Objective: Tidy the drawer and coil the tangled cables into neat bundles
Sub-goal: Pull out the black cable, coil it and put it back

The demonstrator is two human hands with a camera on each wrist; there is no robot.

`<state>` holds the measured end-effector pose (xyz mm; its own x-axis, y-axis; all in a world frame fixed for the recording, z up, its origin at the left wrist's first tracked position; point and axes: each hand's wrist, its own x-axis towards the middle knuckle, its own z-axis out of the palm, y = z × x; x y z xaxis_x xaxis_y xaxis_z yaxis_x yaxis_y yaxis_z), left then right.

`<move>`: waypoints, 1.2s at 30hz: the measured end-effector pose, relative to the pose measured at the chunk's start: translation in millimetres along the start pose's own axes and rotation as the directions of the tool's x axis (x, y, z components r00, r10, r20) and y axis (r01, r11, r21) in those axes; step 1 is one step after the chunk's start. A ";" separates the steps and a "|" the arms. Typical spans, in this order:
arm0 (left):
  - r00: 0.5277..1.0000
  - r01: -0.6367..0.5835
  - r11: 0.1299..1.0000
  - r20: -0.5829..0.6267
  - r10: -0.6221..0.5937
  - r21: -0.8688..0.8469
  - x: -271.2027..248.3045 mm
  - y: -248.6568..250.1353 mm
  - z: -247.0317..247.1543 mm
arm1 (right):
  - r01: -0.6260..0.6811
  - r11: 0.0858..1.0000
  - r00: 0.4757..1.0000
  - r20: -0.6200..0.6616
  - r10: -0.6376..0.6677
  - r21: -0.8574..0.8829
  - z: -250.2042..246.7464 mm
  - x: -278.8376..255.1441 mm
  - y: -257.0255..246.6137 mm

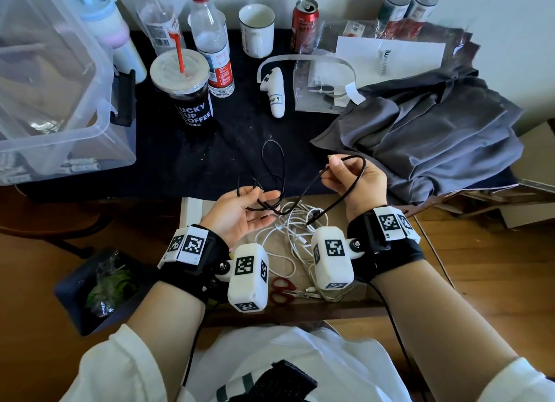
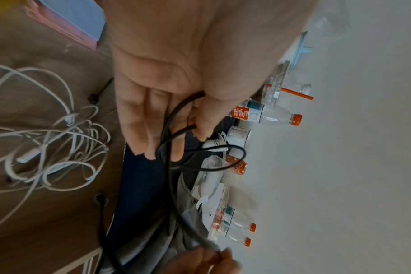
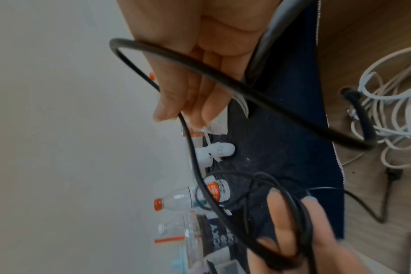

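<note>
The black cable hangs in the air between both hands, above the open drawer. The left hand lies palm up, its thumb pressing a few loose loops of that cable against the half-curled fingers, so this grip is closed on the loops. The right hand has its fingertips pinched together on the same cable, which arcs from that grip over the back of the hand and down past the wrist. Below both grips, a tangle of white cables lies on the drawer floor, with red-handled scissors nearer the person. Beyond the grips, on the dark cloth of the desk, stand a coffee cup and a white controller. Right of the right grip lies a crumpled grey garment.
</note>
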<state>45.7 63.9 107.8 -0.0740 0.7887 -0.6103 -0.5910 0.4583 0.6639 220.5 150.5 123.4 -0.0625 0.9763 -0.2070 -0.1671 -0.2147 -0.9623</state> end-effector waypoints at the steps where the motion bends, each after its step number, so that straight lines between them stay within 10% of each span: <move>1: 1.000 0.008 1.000 -0.002 -0.008 -0.008 -0.6 1.5 -0.7 | 0.005 1.000 0.999 -0.038 -0.005 0.008 -1.7 1.2 -0.6; 18: 1.000 -0.008 0.997 -0.022 0.010 0.071 -9.9 9.6 15.9 | 0.131 0.971 0.990 0.086 -0.116 -0.198 6.7 -7.9 3.5; 29: 0.997 0.045 0.963 -0.052 -0.061 -0.266 -10.9 20.7 6.4 | 0.011 0.974 0.977 0.209 0.037 -0.225 -1.8 -9.9 21.1; 36: 0.960 0.231 0.842 0.254 -0.117 -0.487 -13.5 24.6 -0.1 | -0.134 0.910 0.881 0.373 0.290 -0.392 10.2 -12.7 28.6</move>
<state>32.1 64.5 132.4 0.2024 0.8078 -0.5536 -0.9058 0.3693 0.2077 206.4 131.7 100.3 -0.4704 0.7887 -0.3959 0.2417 -0.3163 -0.9174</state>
